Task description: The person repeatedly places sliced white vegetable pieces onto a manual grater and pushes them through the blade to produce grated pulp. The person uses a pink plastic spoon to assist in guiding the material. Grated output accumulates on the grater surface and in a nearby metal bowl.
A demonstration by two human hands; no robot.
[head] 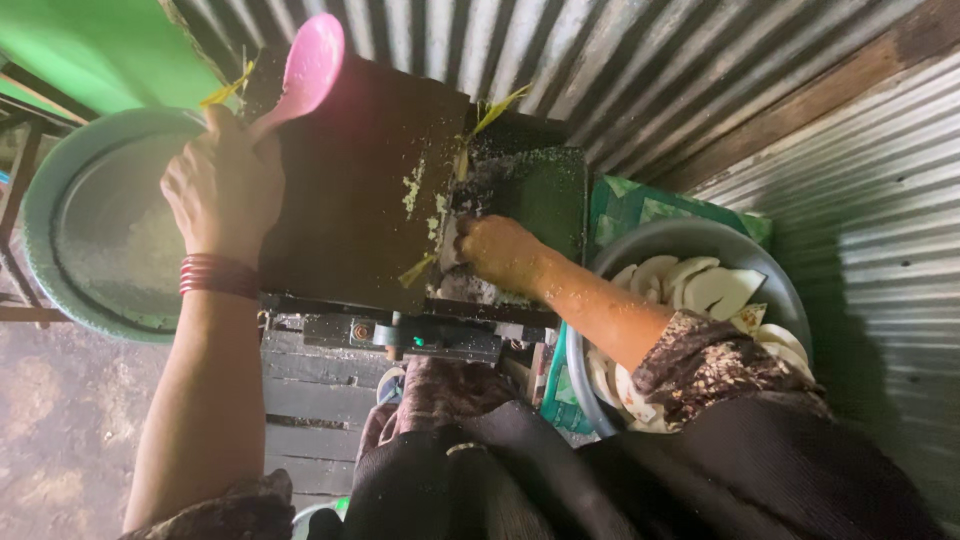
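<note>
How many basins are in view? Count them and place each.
2. A green basin lies left of the dark machine, under the left hand. A grey basin of white pieces sits right, beside the right arm; others may be hidden.

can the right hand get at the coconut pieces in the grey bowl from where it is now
Probably yes. The right hand is pressed at the machine, and the bowl of coconut pieces sits open just beside that forearm, nothing covering it.

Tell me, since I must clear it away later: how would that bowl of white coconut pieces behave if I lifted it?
The metal bowl looks heaped with coconut pieces, so probably heavy. Its thin rim seems stiff, though likely slippery if wet. The curved pieces lie loosely piled and may slide out if it tips.
</note>
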